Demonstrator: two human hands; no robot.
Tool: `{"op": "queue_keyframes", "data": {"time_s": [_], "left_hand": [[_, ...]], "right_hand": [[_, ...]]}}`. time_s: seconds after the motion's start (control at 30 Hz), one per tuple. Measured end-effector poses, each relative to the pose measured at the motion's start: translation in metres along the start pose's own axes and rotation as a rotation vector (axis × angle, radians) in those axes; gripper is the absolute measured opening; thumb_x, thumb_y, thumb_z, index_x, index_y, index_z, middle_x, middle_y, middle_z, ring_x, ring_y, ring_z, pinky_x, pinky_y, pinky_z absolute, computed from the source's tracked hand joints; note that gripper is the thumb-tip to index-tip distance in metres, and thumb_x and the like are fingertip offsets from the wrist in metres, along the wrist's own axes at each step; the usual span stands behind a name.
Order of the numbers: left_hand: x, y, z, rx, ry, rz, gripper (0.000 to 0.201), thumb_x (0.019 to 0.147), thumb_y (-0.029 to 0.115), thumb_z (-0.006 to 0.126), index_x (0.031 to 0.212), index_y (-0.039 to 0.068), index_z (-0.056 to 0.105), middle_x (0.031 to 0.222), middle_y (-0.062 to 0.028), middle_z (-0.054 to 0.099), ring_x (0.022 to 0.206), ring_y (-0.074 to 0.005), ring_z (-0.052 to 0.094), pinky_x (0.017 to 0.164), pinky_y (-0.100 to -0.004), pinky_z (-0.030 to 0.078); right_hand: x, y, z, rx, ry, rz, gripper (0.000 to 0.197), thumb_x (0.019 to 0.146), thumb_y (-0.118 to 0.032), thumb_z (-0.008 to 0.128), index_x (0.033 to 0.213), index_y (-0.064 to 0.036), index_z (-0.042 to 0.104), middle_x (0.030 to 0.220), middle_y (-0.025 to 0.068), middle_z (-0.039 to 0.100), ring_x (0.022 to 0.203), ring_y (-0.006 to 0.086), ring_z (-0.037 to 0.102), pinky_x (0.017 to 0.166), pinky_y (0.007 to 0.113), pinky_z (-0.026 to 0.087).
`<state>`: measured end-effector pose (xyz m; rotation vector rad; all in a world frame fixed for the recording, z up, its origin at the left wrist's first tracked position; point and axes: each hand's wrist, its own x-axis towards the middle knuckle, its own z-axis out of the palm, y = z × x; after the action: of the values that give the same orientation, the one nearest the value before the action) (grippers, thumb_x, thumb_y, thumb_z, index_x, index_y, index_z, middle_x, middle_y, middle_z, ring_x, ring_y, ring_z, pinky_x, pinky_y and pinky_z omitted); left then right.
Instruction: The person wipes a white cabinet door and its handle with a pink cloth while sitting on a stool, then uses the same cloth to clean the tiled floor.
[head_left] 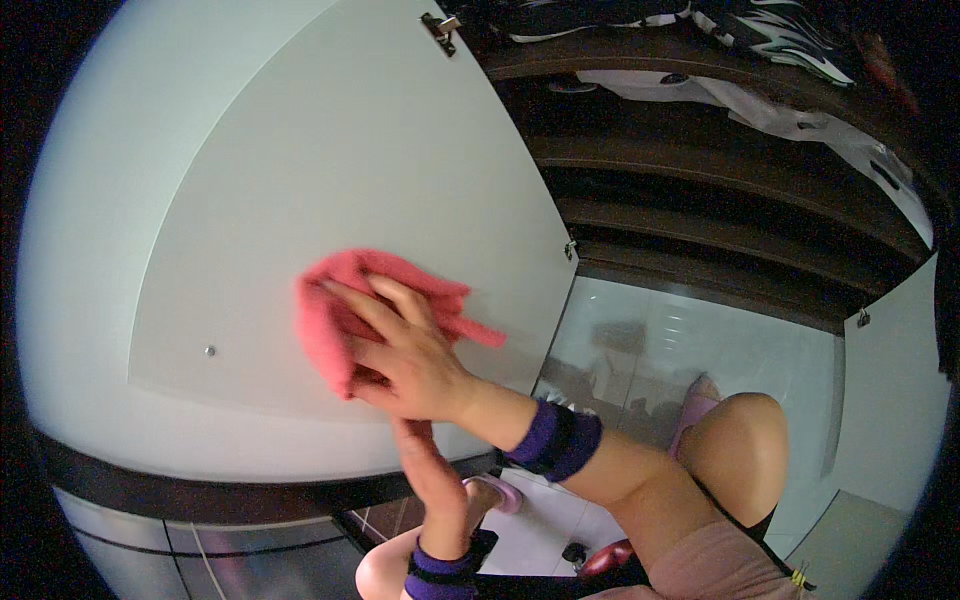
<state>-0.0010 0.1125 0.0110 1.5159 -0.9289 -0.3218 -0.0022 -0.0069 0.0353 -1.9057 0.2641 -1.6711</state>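
Note:
My right hand (410, 365) presses a bunched pink cloth (330, 330) flat against the white inner face of a cabinet door (300, 180). Its fingers spread over the cloth, and one end of the cloth trails past the wrist. Below it, my left hand (432, 475) reaches up to the door's lower part. My right hand partly covers its upper end, and the left fingers are hidden, so their grip does not show. Both wrists wear purple and black bands.
The door hangs on metal hinges (440, 35) beside a dark shoe cabinet with curved-looking shelves (700, 170). Patterned shoes (770, 40) sit on top, and a pale plastic sheet (690, 90) lies below them. A second white door (890, 390) stands open at the right. My knees and pink slippers (697, 405) are close by.

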Motion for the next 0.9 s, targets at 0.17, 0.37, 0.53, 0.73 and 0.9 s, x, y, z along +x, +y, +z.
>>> {"op": "queue_keyframes", "data": {"time_s": [0.17, 0.37, 0.53, 0.73, 0.9], "left_hand": [[0.035, 0.007, 0.017, -0.049, -0.082, 0.138, 0.071, 0.093, 0.051, 0.027, 0.138, -0.002, 0.020, 0.140, -0.0186, 0.028, 0.129, -0.0294, 0.030, 0.106, -0.0445, 0.022], [0.046, -0.060, 0.048, -0.030, -0.264, -0.032, 0.069, 0.093, 0.052, 0.028, 0.138, 0.000, 0.024, 0.139, -0.0166, 0.032, 0.129, -0.0287, 0.031, 0.105, -0.0429, 0.026], [0.025, -0.113, 0.069, 0.032, -0.433, -0.330, 0.065, 0.094, 0.048, 0.027, 0.136, -0.001, 0.028, 0.139, -0.0166, 0.033, 0.129, -0.0285, 0.030, 0.105, -0.0413, 0.027], [-0.004, -0.134, 0.062, 0.038, -0.502, -0.671, 0.061, 0.095, 0.047, 0.028, 0.132, -0.001, 0.036, 0.134, -0.0163, 0.040, 0.123, -0.0265, 0.040, 0.102, -0.0382, 0.030], [-0.030, -0.123, 0.043, 0.041, -0.349, -0.781, 0.059, 0.095, 0.046, 0.031, 0.131, -0.001, 0.037, 0.132, -0.0166, 0.042, 0.121, -0.0263, 0.042, 0.101, -0.0372, 0.031]], "right_hand": [[0.039, 0.037, -0.003, 0.007, 0.054, -0.114, 0.041, 0.063, -0.036, 0.068, 0.098, -0.0147, 0.064, 0.143, 0.0133, 0.025, 0.129, 0.0441, 0.020, 0.103, 0.057, 0.018], [-0.054, 0.125, 0.006, -0.204, 0.147, 0.246, 0.068, 0.078, -0.043, 0.051, 0.126, 0.0033, 0.037, 0.140, 0.0290, 0.020, 0.130, 0.0486, 0.015, 0.106, 0.054, 0.010], [-0.142, 0.165, 0.000, -0.067, 0.036, 1.119, 0.062, 0.088, -0.035, 0.035, 0.130, 0.0108, 0.032, 0.138, 0.0334, 0.022, 0.129, 0.0469, 0.017, 0.108, 0.050, 0.011], [-0.221, 0.204, 0.004, -0.201, 0.077, 1.222, 0.055, 0.090, -0.027, 0.031, 0.128, 0.0121, 0.032, 0.136, 0.0340, 0.024, 0.129, 0.0469, 0.019, 0.108, 0.050, 0.014], [-0.211, 0.197, 0.005, -0.374, 0.103, 0.883, 0.043, 0.089, -0.020, 0.038, 0.122, 0.0072, 0.039, 0.133, 0.0327, 0.029, 0.125, 0.0511, 0.020, 0.105, 0.054, 0.017]]}}
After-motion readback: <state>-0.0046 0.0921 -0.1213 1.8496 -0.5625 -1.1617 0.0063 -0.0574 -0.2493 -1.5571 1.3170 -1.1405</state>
